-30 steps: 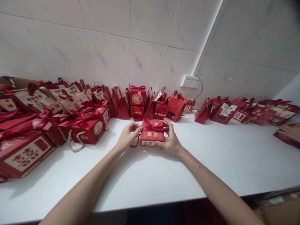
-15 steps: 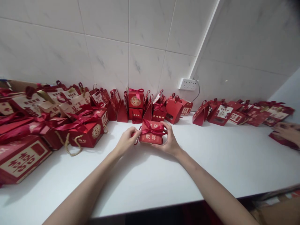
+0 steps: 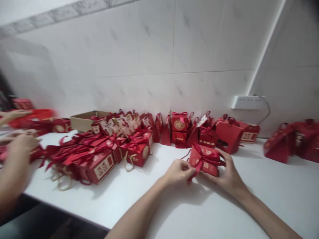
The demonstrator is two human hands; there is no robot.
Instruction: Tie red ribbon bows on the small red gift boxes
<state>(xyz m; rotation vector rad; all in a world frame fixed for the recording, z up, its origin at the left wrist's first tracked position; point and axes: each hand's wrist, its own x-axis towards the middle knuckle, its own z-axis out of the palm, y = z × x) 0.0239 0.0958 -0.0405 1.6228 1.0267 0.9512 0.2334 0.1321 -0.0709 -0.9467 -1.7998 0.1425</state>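
Note:
A small red gift box (image 3: 210, 154) with pale characters on its top is tilted just above or on the white table. A dark red ribbon (image 3: 200, 161) is tied round it in a bow. My right hand (image 3: 230, 174) grips the box from its right side, thumb below and fingers behind. At the box's left edge, my left hand (image 3: 179, 172) is closed in a pinch on the ribbon, and a ribbon end shows below the fingertips. A thin cord loop stands out beside the box's upper left corner.
Red boxes with bows and rope handles (image 3: 97, 166) crowd the left of the table (image 3: 134, 202). More red boxes (image 3: 179, 124) line the tiled wall. A cardboard carton (image 3: 81, 122) stands behind. A power strip (image 3: 248, 102) is on the wall. Another person's hands (image 3: 23, 142) work at far left.
The view has swung left, so the carton and another person's hands now show at left. My left hand has moved onto the bow's ribbon, and the box has tilted in my right hand.

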